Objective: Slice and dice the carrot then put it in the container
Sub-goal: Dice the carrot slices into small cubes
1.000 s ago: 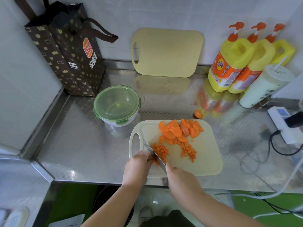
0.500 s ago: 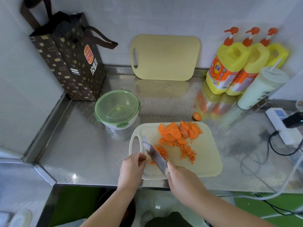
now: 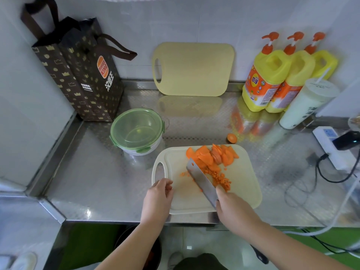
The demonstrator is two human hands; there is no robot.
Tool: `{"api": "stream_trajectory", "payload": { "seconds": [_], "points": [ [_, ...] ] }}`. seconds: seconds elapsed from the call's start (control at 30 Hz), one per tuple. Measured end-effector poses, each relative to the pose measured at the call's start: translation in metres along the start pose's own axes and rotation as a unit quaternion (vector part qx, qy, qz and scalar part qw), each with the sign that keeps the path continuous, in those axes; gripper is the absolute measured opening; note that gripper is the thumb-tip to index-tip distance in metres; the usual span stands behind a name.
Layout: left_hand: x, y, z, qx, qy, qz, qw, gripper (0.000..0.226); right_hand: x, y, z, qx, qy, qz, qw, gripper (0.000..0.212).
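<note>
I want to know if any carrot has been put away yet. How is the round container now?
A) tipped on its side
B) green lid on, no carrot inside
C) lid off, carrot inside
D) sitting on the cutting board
B: the container stands upright on the counter with its green lid on, nothing orange showing through.

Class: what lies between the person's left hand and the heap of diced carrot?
Head view: the flat steel knife, held by the right hand, lies between the left hand and the orange diced carrot heap.
</note>
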State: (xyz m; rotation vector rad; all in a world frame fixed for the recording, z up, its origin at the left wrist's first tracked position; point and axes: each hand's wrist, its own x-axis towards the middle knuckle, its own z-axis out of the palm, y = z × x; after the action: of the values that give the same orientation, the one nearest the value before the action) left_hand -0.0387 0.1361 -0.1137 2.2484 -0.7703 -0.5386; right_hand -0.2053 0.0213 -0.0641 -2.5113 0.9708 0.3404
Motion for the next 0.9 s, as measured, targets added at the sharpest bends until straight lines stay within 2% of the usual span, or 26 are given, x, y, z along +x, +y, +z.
{"api": "stream_trajectory", "payload": {
  "seconds": [0.1,0.17,0.23,0.3,0.37,0.43,0.5,0.57,0.67,0.73,0.83,0.9],
  "points": [
    [0.002,0.006,0.004,0.037,-0.013,0.05,0.998,0.027,0.003,0.014,-0.014,0.035,-0.036,0.013,0.999,0.022],
    [0.002,0.014,0.01,0.076,-0.018,0.129,0.989,0.039,0.005,0.022,-0.027,0.074,-0.047,0.022,0.996,0.022],
    [0.0,0.024,0.022,0.109,-0.016,0.227,0.968,0.057,0.005,0.027,-0.039,0.109,-0.049,0.033,0.992,0.025],
    [-0.004,0.035,0.038,0.185,-0.035,0.295,0.937,0.082,0.004,0.031,-0.047,0.14,-0.052,0.046,0.988,0.018],
    [-0.008,0.044,0.053,0.264,-0.052,0.309,0.912,0.103,0.002,0.033,-0.053,0.172,-0.046,0.057,0.982,0.008],
    [-0.009,0.045,0.062,0.316,-0.077,0.315,0.892,0.113,0.0,0.035,-0.057,0.19,-0.043,0.068,0.978,0.014],
    [-0.009,0.041,0.066,0.342,-0.097,0.31,0.882,0.111,-0.003,0.038,-0.059,0.185,-0.041,0.069,0.979,0.015],
    [-0.006,0.041,0.063,0.351,-0.108,0.295,0.882,0.108,-0.005,0.041,-0.061,0.166,-0.038,0.071,0.983,0.005],
    [0.0,0.045,0.061,0.331,-0.096,0.263,0.901,0.11,-0.008,0.043,-0.062,0.126,-0.033,0.059,0.99,0.022],
    [0.0,0.054,0.057,0.346,-0.108,0.262,0.895,0.107,-0.009,0.043,-0.061,0.128,-0.03,0.047,0.99,0.024],
    [-0.002,0.06,0.054,0.37,-0.133,0.269,0.879,0.083,-0.007,0.046,-0.06,0.14,-0.009,0.044,0.989,0.019],
    [0.0,0.057,0.045,0.337,-0.131,0.273,0.892,0.071,-0.006,0.05,-0.058,0.119,0.015,0.032,0.992,0.011]
  ]
}}
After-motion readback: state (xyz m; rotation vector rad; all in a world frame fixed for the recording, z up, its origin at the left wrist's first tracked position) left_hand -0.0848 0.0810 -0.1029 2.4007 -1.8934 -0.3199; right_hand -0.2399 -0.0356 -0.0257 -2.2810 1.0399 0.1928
